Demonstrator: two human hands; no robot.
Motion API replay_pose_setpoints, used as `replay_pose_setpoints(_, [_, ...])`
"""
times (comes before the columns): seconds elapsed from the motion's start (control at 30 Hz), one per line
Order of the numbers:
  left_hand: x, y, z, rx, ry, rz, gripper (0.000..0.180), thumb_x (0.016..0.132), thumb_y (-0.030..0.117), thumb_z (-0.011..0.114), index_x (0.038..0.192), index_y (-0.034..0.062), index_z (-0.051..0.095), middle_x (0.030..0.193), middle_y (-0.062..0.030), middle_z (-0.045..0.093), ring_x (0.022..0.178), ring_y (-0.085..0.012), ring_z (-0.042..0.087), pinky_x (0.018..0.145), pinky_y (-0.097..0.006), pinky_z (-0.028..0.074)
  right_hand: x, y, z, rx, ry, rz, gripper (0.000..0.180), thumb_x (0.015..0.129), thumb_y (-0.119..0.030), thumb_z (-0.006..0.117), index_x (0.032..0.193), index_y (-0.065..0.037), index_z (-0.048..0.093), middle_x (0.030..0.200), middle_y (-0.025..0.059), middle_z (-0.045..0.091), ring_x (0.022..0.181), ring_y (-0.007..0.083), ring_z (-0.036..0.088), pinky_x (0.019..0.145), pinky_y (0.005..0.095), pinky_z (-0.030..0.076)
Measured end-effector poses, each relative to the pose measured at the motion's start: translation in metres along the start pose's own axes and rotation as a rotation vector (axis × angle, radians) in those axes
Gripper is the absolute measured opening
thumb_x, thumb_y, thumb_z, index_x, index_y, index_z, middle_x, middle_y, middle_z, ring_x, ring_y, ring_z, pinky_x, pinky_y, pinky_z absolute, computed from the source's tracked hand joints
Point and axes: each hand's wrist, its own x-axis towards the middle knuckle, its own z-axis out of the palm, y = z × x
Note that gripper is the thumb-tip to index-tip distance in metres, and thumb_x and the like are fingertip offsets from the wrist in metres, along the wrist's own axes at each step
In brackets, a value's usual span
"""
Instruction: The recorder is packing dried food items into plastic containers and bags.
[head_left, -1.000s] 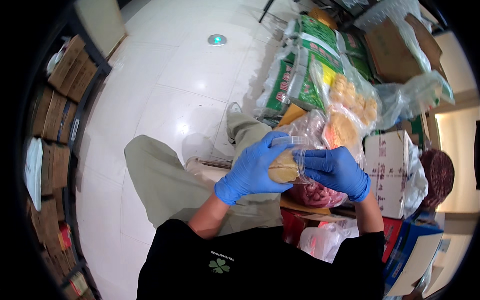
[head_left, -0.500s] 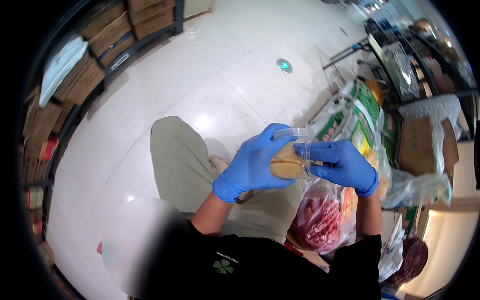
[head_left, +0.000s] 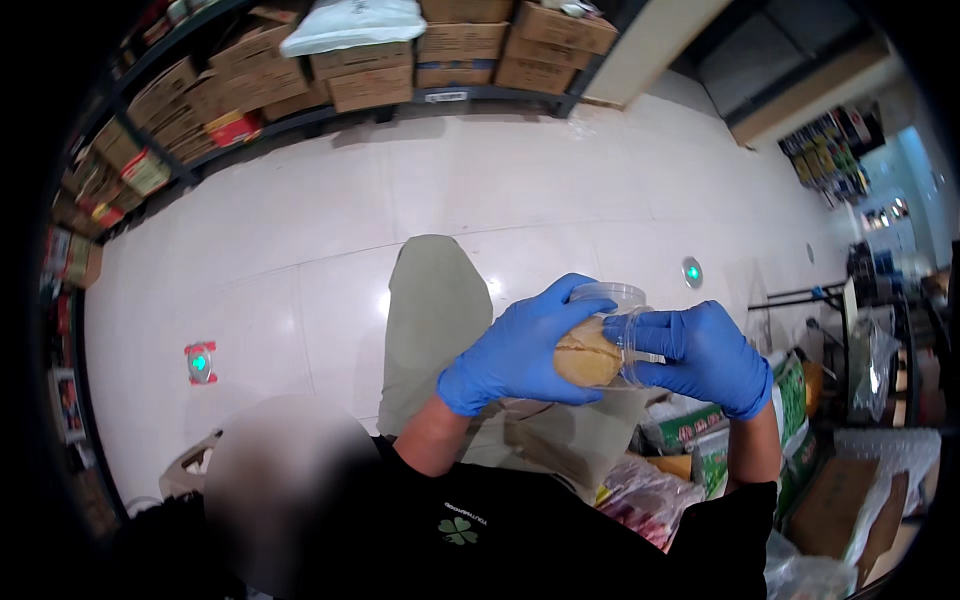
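Both gloved hands met over a clear jar, right of the frame's centre!
The left hand (head_left: 525,350) clasped the jar (head_left: 630,376), thumb and fingers wrapped about its side, with tan food (head_left: 588,357) packed inside and a clear lid (head_left: 625,294) just above; the right hand (head_left: 708,358) had its fingers at the open mouth, close together, though whether they pinched anything you couldn't tell. Upper left, cardboard boxes (head_left: 372,88) lined a dark shelf (head_left: 500,94), its edge curving above a wide stretch of pale floor (head_left: 330,250); lower right was tighter, green sacks (head_left: 790,395) and an open carton (head_left: 838,505) crowding near the right forearm.
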Motion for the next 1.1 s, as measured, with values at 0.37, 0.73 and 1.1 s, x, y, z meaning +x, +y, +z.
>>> replay_pose_setpoints(0.37, [-0.082, 0.030, -0.055, 0.262, 0.359, -0.145, 0.085, 0.065, 0.036, 0.089, 0.138, 0.0074, 0.057, 0.130, -0.0155, 0.057, 0.112, -0.0366, 0.065, 0.096, -0.041, 0.054, 0.099, -0.039, 0.025, -0.133, 0.062, -0.481, 0.030, 0.083, -0.019, 0.078, 0.113, -0.020, 0.075, 0.104, 0.0013, 0.076, 0.063, 0.0267, 0.067, 0.057, 0.0347, 0.052])
replay_pose_setpoints(0.73, [-0.196, 0.073, -0.044, 0.475, 0.696, -0.284, 0.083, 0.063, 0.036, 0.087, 0.133, 0.0048, 0.055, 0.130, -0.0173, 0.053, 0.114, -0.0383, 0.061, 0.097, -0.044, 0.053, 0.163, -0.120, 0.077, -0.008, -0.018, -0.911, 0.026, 0.078, -0.007, 0.082, 0.103, -0.011, 0.078, 0.088, 0.0141, 0.076, 0.069, 0.0322, 0.072, 0.061, 0.0340, 0.056])
replay_pose_setpoints(1.1, [-0.246, 0.105, -0.013, 0.658, 0.945, -0.406, 0.088, 0.064, 0.031, 0.085, 0.140, 0.0056, 0.049, 0.129, -0.0161, 0.053, 0.109, -0.0373, 0.064, 0.092, -0.041, 0.054, 0.181, -0.175, 0.107, 0.130, -0.127, -1.153, 0.027, 0.075, -0.010, 0.085, 0.101, -0.010, 0.079, 0.089, 0.0138, 0.077, 0.070, 0.0310, 0.074, 0.062, 0.0328, 0.057])
